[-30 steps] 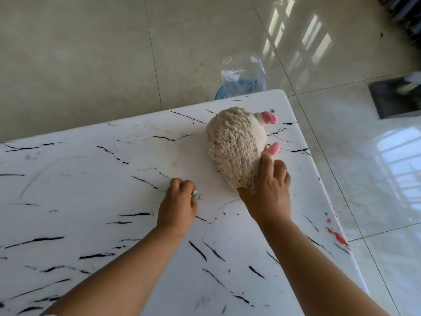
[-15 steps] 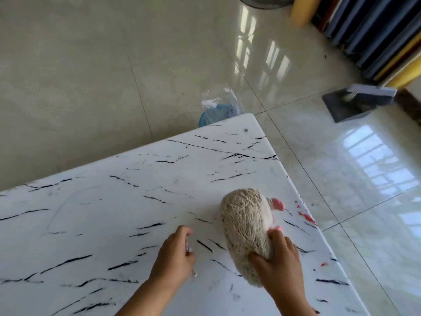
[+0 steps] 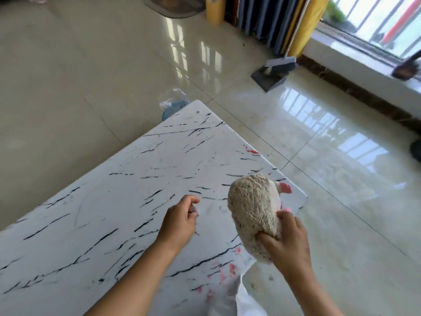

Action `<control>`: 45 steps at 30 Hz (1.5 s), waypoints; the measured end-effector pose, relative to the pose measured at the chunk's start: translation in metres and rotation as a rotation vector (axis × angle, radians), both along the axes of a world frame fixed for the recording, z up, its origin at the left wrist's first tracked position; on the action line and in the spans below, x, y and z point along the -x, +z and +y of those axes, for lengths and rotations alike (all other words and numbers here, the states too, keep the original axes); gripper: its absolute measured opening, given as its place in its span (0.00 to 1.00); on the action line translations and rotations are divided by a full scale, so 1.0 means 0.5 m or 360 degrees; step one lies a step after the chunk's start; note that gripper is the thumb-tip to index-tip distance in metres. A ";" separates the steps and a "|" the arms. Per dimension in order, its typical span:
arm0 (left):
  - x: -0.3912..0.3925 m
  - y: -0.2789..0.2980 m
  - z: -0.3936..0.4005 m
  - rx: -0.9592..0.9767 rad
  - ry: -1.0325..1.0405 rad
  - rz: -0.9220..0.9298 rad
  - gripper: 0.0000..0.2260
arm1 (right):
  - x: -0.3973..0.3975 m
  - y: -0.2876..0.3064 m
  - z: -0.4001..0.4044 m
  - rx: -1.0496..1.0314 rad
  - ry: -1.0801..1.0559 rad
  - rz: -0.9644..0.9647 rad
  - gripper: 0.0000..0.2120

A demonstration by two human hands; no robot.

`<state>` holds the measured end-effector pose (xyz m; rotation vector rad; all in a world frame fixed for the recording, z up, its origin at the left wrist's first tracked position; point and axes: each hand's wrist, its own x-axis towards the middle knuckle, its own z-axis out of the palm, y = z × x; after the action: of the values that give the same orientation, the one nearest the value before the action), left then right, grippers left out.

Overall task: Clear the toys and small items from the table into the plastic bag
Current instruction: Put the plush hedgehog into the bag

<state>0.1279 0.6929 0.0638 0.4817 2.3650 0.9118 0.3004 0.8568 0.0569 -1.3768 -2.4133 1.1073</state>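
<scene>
At the near edge a fold of white plastic bag (image 3: 245,299) showed beside the table's near right corner. Just beyond it the right hand (image 3: 288,244) gripped a beige plush toy (image 3: 251,212) from below, thumb dug into its fuzzy side and the other fingers (image 3: 290,221) curled round it; the toy was lifted above the right edge of the white, black-veined table (image 3: 95,236), its pink feet pointing right. To the left, the left hand (image 3: 180,221) hung over the tabletop with curled fingers pinching a small pale item (image 3: 193,210), too blurred to identify. Red smears marked the table near the right edge. Past the far corner a clear bag with blue contents (image 3: 173,105) sat on the tiled floor (image 3: 68,76), and farther right a dustpan (image 3: 272,75) lay before striped curtains (image 3: 268,17) by the window.
</scene>
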 end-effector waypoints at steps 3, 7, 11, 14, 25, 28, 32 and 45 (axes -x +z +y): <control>-0.075 0.027 -0.004 0.0028 -0.0204 -0.0049 0.13 | -0.091 0.039 -0.035 -0.0050 -0.0128 0.0070 0.28; -0.195 0.061 0.007 0.0037 -0.0494 -0.0052 0.13 | -0.244 0.083 -0.091 -0.0154 -0.0335 0.0107 0.29; -0.331 0.099 0.008 -0.0081 -0.0788 -0.0024 0.12 | -0.416 0.107 -0.177 -0.0238 -0.0582 0.0113 0.30; -0.458 0.135 -0.018 -0.0195 -0.1047 -0.0042 0.11 | -0.562 0.131 -0.288 -0.0277 -0.0834 0.0130 0.30; -0.910 0.188 -0.174 -0.0366 -0.1932 -0.0095 0.12 | -0.981 0.216 -0.738 -0.0451 -0.1829 -0.0044 0.26; -1.026 0.192 -0.203 -0.0324 -0.2194 -0.0121 0.13 | -1.054 0.231 -0.826 -0.0461 -0.2112 -0.0074 0.24; -1.175 0.184 -0.221 -0.0315 -0.2604 -0.0178 0.14 | -1.134 0.236 -0.914 -0.0534 -0.2451 -0.0061 0.23; -1.606 0.221 -0.296 -0.0182 -0.3835 -0.0209 0.11 | -1.271 0.238 -1.102 -0.0552 -0.3573 -0.0199 0.23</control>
<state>0.9309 0.5447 0.1741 2.1740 0.2874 -0.2217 0.9357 0.3058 0.1759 -2.3464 0.0475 -0.1185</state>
